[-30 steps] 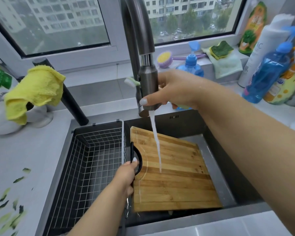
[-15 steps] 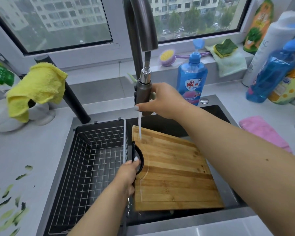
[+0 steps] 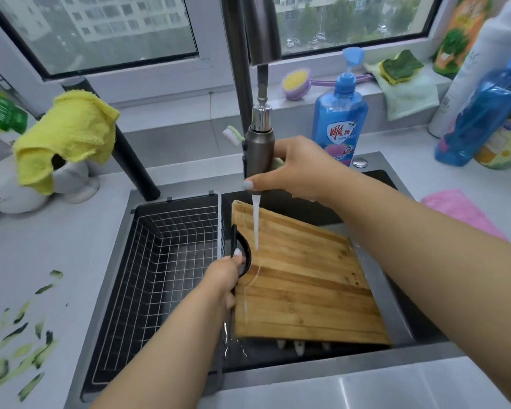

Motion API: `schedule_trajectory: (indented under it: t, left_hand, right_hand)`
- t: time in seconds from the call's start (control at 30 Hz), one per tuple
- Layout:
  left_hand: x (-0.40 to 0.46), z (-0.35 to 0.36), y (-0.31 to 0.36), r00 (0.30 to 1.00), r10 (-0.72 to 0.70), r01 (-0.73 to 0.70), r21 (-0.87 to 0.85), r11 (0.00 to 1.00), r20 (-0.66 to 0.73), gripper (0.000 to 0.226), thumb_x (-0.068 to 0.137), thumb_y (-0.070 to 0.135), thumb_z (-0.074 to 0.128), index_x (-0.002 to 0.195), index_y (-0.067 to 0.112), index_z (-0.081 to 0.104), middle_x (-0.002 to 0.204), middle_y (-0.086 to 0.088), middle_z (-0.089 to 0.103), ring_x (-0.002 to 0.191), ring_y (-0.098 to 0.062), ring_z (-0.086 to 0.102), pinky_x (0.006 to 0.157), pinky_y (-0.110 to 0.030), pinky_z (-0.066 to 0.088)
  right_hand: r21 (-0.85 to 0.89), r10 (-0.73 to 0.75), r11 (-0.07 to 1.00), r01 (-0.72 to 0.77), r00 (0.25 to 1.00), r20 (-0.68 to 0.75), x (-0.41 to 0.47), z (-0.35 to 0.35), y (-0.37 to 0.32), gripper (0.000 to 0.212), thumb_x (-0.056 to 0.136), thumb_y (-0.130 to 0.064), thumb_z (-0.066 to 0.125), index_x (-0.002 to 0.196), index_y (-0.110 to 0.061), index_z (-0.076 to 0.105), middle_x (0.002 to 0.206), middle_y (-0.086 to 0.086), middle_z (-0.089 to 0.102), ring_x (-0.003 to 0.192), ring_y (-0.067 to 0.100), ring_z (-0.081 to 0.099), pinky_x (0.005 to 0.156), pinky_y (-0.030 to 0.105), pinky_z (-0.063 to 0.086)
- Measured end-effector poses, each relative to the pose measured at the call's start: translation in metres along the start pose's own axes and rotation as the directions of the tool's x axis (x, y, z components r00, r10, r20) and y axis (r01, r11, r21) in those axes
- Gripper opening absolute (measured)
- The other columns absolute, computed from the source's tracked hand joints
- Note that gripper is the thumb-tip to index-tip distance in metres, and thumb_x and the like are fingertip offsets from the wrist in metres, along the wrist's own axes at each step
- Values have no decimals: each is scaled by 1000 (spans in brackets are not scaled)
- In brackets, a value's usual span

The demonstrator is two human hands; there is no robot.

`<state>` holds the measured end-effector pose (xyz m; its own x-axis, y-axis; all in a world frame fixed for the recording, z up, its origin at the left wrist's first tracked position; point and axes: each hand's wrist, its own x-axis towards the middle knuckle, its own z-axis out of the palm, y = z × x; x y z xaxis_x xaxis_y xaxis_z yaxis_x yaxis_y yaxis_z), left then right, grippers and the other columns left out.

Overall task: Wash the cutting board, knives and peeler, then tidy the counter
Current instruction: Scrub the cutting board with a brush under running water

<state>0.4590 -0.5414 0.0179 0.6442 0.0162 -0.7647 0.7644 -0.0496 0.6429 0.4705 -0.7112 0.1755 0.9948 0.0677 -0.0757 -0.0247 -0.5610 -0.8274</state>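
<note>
Bamboo cutting board (image 3: 304,278) with a black handle lay tilted across the dark sink (image 3: 396,317), water falling near its handle end. The left hand (image 3: 223,276) curled its fingers round that handle; the right hand (image 3: 292,169) gripped the pulled-out grey faucet sprayer (image 3: 258,154). Rinsing looked barely started: no knives or peeler were clearly visible, and green peel scraps (image 3: 21,343) littered the grey counter (image 3: 42,246).

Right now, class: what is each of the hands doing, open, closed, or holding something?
Left hand: closed, gripping the cutting board by its black handle.
Right hand: closed, holding the pulled-out faucet sprayer head.
</note>
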Motion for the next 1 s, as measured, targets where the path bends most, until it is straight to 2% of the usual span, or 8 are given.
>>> schedule_trajectory:
  t: [0.13, 0.27, 0.33, 0.5, 0.6, 0.7, 0.8, 1.0]
  left_hand:
    - [4, 4, 7, 999, -39, 39, -37, 999, -4, 28, 101, 33, 49, 96, 8, 58, 88, -15, 67, 74, -31, 65, 62, -45, 55]
    - [5, 6, 13, 998, -61, 61, -20, 998, -13, 24, 101, 29, 49, 101, 6, 58, 87, -13, 64, 68, -30, 63, 48, -40, 54]
    - [6, 6, 14, 998, -59, 59, -7, 998, -16, 25, 101, 26, 49, 96, 4, 58, 82, -11, 62, 62, -29, 60, 42, -36, 51]
    - [7, 7, 16, 998, -66, 67, -32, 997, 18, 30, 99, 23, 53, 76, 5, 59, 59, -12, 66, 53, -28, 63, 39, -36, 53]
    - [8, 8, 17, 998, -69, 69, -48, 996, 9, 30, 100, 28, 51, 82, 5, 59, 74, -13, 64, 61, -29, 62, 46, -39, 53]
    - [10, 7, 18, 997, -80, 80, -52, 995, -1, 24, 100, 31, 50, 105, 11, 62, 83, -13, 63, 68, -30, 64, 58, -45, 55]
    - [14, 6, 16, 997, -76, 76, -62, 995, 11, 30, 99, 38, 49, 96, 9, 57, 83, -14, 65, 68, -30, 65, 60, -46, 55]
    - [25, 1, 8, 997, -77, 78, -39, 996, 18, 30, 100, 37, 48, 90, 10, 56, 87, -17, 65, 72, -32, 65, 62, -49, 54]
  right_hand:
    - [92, 31, 995, -32, 999, 8, -11, 4, 0, 25, 71, -41, 80, 88, -30, 67, 67, -13, 62, 64, 3, 57, 52, 20, 46]
    - [160, 39, 986, -46, 998, 45, -18, 9, -4, 23, 73, -39, 80, 89, -28, 68, 51, -14, 58, 44, -3, 49, 46, 21, 41]
    - [191, 25, 981, -34, 998, 51, -20, 10, -5, 24, 74, -38, 80, 91, -25, 70, 48, -14, 54, 43, 0, 45, 45, 23, 39]
    - [258, 9, 966, -33, 996, 94, -25, 12, -8, 22, 76, -34, 79, 92, -22, 69, 50, -13, 57, 60, 14, 49, 50, 28, 39]
    - [257, 14, 965, -45, 993, 119, -26, 8, -6, 25, 73, -35, 81, 91, -20, 70, 56, -11, 60, 62, 12, 51, 51, 30, 40]
    - [164, 34, 985, -55, 991, 128, -28, -2, -4, 29, 73, -39, 80, 93, -20, 70, 51, -14, 58, 51, 1, 51, 49, 25, 42]
    - [46, 66, 996, -72, 990, 124, -28, -16, 0, 28, 73, -43, 79, 89, -23, 68, 48, -14, 56, 43, -2, 50, 46, 21, 44]
    - [-195, 134, 975, -105, 981, 140, -31, -50, 10, 26, 69, -49, 78, 85, -32, 66, 65, -11, 63, 62, 5, 56, 53, 22, 44]
